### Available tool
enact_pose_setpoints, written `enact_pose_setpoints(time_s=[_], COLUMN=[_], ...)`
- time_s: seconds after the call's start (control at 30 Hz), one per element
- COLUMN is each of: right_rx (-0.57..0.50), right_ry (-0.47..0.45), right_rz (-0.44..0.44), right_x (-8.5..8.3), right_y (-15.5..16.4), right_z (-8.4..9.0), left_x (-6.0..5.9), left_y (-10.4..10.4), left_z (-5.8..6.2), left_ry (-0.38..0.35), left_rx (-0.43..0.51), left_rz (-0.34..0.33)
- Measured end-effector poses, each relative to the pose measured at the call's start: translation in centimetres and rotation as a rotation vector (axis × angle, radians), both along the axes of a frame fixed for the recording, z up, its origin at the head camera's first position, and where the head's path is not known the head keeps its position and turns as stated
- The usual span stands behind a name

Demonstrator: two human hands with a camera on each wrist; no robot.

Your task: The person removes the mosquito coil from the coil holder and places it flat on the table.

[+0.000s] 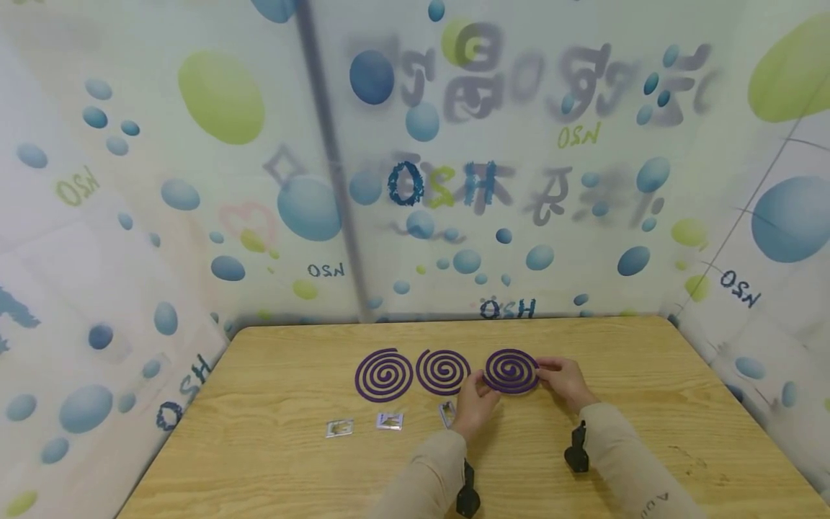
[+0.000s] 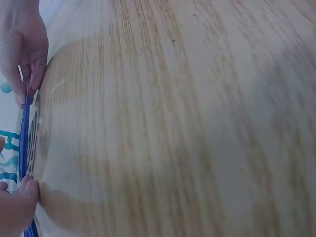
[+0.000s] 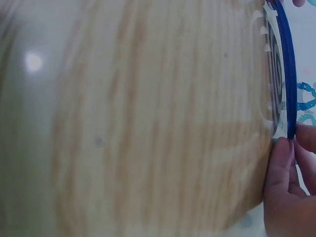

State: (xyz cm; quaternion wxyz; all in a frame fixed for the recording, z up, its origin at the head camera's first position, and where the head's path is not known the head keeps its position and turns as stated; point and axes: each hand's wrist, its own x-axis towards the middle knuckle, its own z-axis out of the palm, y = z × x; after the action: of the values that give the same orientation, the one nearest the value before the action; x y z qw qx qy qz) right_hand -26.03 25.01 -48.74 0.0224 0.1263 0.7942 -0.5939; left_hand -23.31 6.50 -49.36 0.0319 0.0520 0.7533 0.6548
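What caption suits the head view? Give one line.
Both hands, left and right, pinch the rightmost purple spiral coil on a wooden table.

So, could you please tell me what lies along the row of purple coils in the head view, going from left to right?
Left mosquito coil → middle mosquito coil → left hand → right mosquito coil, held at its edges by both hands → right hand.

Three purple spiral coils [image 1: 443,372] are seen at the middle on a light brown, wood-grained table [image 1: 648,375].
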Motion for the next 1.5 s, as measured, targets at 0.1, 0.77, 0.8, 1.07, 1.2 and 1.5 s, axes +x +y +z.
enact_pose_setpoints(time_s=[0.1, 0.77, 0.8, 1.07, 1.2, 1.5], right_rx=[0.004, -0.051, -0.048, 0.013, -0.006, -0.06], right_ry=[-0.008, 0.012, 0.012, 0.016, 0.004, 0.043], right_rz=[0.003, 0.05, 0.057, 0.066, 0.064, 0.133], right_x=[0.0, 0.5, 0.6, 0.9, 0.9, 1.4], right_y=[-0.1, 0.3, 0.3, 0.6, 0.7, 0.3], right_z=[-0.1, -0.1, -0.2, -0.3, 0.0, 1.8], left_x=[0.0, 0.1, 0.2, -0.1, -0.2, -0.1], left_y=[0.0, -0.6, -0.6, -0.6, -0.5, -1.2], left_z=[0.0, 0.1, 0.1, 0.5, 1.0, 2.5], left_ry=[0.002, -0.062, -0.066, -0.046, -0.046, -0.077], left_rx=[-0.042, 0.061, 0.068, 0.048, 0.037, 0.02], left_rz=[0.013, -0.035, -0.042, -0.052, -0.036, -0.113])
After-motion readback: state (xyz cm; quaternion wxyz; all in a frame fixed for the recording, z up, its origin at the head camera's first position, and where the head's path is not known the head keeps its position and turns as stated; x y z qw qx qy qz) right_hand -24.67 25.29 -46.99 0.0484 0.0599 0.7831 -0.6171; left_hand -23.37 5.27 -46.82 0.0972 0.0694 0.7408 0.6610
